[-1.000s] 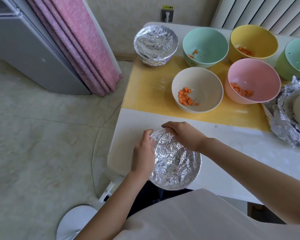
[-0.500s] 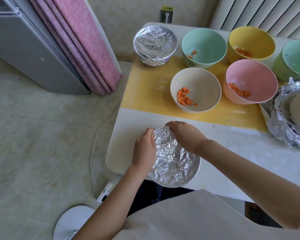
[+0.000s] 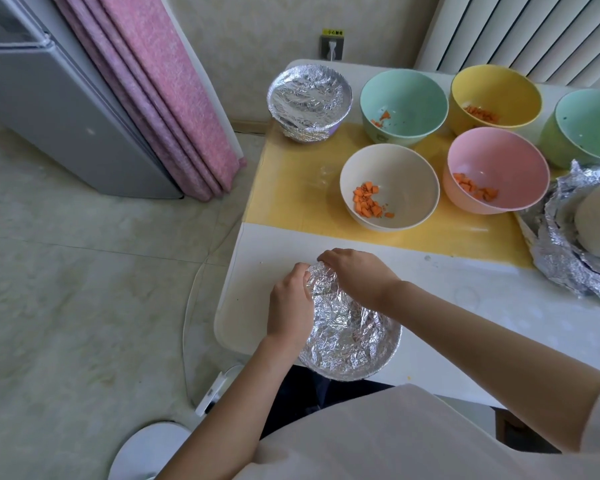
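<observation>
Foil work at the near table edge. Foil-wrapped bowl [image 3: 350, 334] sits on the white part of the table [image 3: 465, 306], near its left corner (the near rim looks level with the table edge, maybe just past it).

Left hand [image 3: 288, 306] is curled onto the foil at the bowl's left rim. Right hand [image 3: 355, 275] is curled over the far rim, with its forearm crossing above the bowl's right side. Both hands grip foil with bent fingers. The fingertips are hidden in the crumpled sheet, so they are probably pinching rather than pressing. The sheet is heavily creased and sags into the bowl.

Risks, as judged:
- A pull toward the body while crimping could slide the bowl off the near edge, since nothing blocks it there.
- A hard pinch on already creased foil could tear it at the rim.
- With both hands working the far-left arc, the right rim could lift loose.

Beyond, on the yellow mat [image 3: 291, 188], well apart: cream bowl [image 3: 413, 174] with diced carrot, and a second foil-covered bowl [image 3: 309, 98] at the far left corner.
</observation>
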Demonstrator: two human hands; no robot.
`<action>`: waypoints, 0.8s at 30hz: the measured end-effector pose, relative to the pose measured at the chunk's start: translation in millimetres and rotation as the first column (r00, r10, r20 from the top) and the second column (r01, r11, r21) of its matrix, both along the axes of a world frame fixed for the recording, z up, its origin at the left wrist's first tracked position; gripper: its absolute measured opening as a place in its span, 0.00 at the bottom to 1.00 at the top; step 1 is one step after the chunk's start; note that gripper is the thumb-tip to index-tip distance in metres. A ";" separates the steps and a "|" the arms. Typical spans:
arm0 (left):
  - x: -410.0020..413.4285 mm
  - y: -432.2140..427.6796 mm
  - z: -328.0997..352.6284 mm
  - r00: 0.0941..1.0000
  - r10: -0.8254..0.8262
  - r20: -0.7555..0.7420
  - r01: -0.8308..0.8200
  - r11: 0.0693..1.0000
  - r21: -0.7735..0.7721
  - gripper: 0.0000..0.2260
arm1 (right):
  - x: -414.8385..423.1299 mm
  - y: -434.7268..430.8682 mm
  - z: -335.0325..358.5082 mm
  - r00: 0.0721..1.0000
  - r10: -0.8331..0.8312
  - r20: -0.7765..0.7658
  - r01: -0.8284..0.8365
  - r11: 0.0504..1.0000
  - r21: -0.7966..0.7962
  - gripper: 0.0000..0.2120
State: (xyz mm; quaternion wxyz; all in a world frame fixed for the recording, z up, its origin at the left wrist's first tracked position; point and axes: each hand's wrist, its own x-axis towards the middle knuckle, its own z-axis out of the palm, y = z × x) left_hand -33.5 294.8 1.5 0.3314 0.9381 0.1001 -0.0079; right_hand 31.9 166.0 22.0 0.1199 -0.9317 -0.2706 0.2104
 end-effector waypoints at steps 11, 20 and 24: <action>-6.3 -0.6 -0.7 0.999 0.037 -0.014 -0.037 0.999 0.008 0.11 | 0.3 -3.3 -1.4 1.000 -0.003 -0.002 0.003 1.000 0.001 0.20; -17.2 -3.9 6.3 0.991 0.126 -0.046 -0.127 0.992 -0.023 0.18 | 0.1 -18.6 -18.2 0.987 -0.155 -0.041 0.159 0.970 0.183 0.22; -6.5 -1.0 4.3 0.997 0.067 -0.039 -0.071 0.993 -0.098 0.14 | 1.6 -18.4 -17.2 0.989 -0.143 -0.035 0.147 0.974 0.174 0.22</action>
